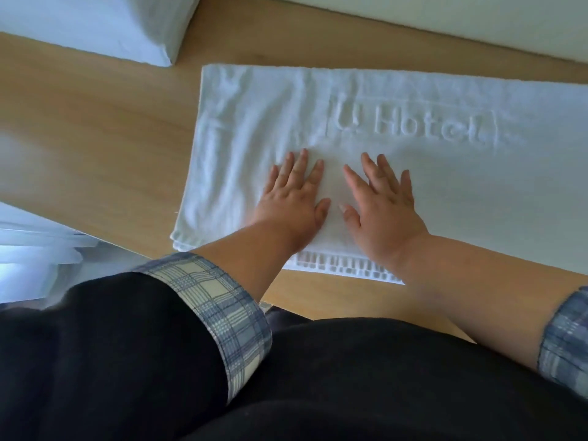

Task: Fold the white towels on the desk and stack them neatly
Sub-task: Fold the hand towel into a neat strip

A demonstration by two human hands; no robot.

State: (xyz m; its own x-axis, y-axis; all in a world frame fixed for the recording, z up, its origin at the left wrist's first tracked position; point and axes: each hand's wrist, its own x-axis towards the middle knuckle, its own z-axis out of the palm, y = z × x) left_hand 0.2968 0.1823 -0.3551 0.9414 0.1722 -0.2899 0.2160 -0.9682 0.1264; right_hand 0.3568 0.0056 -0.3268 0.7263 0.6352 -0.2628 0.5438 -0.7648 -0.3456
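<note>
Towel (445,192) under left hand (292,198) and right hand (381,205), fingers (300,163) spread, gripping nothing; unsmoothed wrinkles could skew next fold.

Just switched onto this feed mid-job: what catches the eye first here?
A large white towel lies spread across the wooden desk, with raised "U Hotel" lettering towards its far edge. The left hand and right hand press flat on it side by side, fingers straight, close to its near edge. A white pile, possibly folded towels, sits at the far left of the desk.
</note>
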